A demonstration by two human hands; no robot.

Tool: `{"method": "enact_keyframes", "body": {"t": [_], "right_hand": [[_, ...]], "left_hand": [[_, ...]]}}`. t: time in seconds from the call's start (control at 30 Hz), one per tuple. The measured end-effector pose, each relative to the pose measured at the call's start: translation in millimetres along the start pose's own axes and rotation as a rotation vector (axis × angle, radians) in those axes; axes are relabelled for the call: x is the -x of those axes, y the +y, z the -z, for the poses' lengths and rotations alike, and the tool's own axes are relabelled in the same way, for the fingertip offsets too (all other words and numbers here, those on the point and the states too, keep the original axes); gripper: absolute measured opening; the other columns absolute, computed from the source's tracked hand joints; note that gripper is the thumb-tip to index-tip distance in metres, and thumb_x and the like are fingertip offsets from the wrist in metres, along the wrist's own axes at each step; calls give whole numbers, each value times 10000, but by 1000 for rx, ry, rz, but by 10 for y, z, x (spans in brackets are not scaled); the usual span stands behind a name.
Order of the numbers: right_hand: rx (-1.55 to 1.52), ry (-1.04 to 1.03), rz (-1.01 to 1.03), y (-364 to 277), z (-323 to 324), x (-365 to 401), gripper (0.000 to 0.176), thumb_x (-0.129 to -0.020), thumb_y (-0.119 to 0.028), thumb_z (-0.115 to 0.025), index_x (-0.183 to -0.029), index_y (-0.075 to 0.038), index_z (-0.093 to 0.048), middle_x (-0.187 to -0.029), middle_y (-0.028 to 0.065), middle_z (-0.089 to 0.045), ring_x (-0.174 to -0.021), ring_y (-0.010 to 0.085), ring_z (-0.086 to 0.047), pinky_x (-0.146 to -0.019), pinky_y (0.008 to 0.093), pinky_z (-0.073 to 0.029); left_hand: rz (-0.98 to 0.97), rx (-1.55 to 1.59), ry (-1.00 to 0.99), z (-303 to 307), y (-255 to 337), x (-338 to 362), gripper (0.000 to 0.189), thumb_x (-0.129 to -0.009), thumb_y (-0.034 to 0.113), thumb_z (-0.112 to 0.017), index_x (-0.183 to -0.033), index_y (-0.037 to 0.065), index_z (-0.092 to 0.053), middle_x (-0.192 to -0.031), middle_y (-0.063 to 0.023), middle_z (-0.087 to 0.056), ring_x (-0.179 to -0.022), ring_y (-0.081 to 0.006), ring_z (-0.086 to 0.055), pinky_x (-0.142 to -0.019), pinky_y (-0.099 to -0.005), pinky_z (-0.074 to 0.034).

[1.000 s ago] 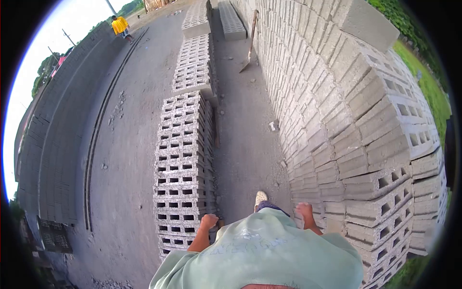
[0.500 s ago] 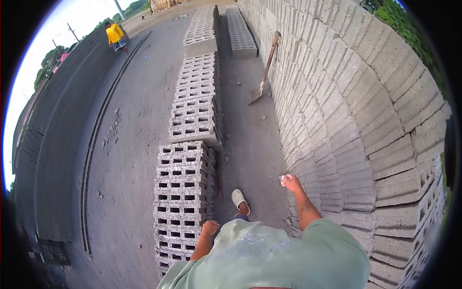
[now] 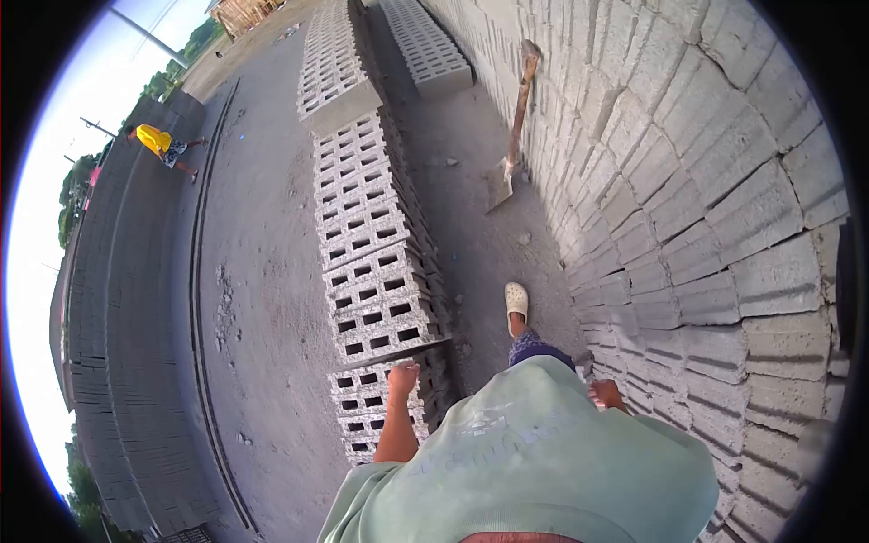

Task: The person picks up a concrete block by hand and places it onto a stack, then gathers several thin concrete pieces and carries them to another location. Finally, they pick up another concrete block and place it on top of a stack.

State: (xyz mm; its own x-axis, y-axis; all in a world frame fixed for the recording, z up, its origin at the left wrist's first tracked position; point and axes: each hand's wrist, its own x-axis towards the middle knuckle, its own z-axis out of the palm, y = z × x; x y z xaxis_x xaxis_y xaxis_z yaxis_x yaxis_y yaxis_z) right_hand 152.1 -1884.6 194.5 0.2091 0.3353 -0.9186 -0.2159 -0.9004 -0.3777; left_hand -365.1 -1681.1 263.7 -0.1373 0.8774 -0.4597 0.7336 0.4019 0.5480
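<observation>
My left hand is swung forward above the near end of a row of hollow concrete blocks. Its fingers are curled into a loose fist, and nothing shows in it. Low at my right side, my right hand is partly hidden by my shirt, beside the tall wall of stacked blocks. Its fingers look bent together, with a small pale bit at their tips that I cannot make out. Ahead of me a shovel leans against that wall, its blade on the ground.
I am in a narrow dusty aisle between the block row and the wall; one foot in a pale clog is forward. A second low block row lies ahead. Across the yard, a person in yellow walks by a long stack.
I have stepped forward along the aisle, and the shovel is nearer. My left hand has swung forward, my right hand back towards my body. The person in yellow has turned side-on.
</observation>
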Motion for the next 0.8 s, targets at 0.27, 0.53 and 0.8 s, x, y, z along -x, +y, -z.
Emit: {"method": "enact_keyframes", "body": {"t": [0.27, 0.53, 0.8], "right_hand": [[26, -105, 424, -3576, -715, -1271, 175, -831, -168, -559, -894, -17, -620, -710, 63, -621, -598, 147, -588, -511, 274, -458], [180, -464, 878, -7993, -2454, -610, 323, -915, -277, -486, -1069, -11, -583, -929, 66, -643, -856, 122, -598, -775, 272, -451], [459, -378, 1780, -10131, -4176, -376, 336, -916, -205, -471, -1182, -11, -536, -1224, 162, -515, -1220, 286, -418, -1008, 399, -318]], "left_hand": [[-216, -410, -424, -186, 199, -2080, 231, -767, 308, -565, -912, 154, -659, -957, -105, -643, -873, -306, -617, -735, -403, -502], [-25, 322, 19, 765, 3478, -3807, 363, -824, 331, -563, -1019, 37, -647, -889, -127, -668, -849, -219, -636, -777, -320, -480], [-369, 1465, -570, 1832, 6068, -6361, 557, -944, 448, -309, -1304, 31, -395, -1253, -168, -483, -1127, -264, -486, -944, -373, -396]]}}
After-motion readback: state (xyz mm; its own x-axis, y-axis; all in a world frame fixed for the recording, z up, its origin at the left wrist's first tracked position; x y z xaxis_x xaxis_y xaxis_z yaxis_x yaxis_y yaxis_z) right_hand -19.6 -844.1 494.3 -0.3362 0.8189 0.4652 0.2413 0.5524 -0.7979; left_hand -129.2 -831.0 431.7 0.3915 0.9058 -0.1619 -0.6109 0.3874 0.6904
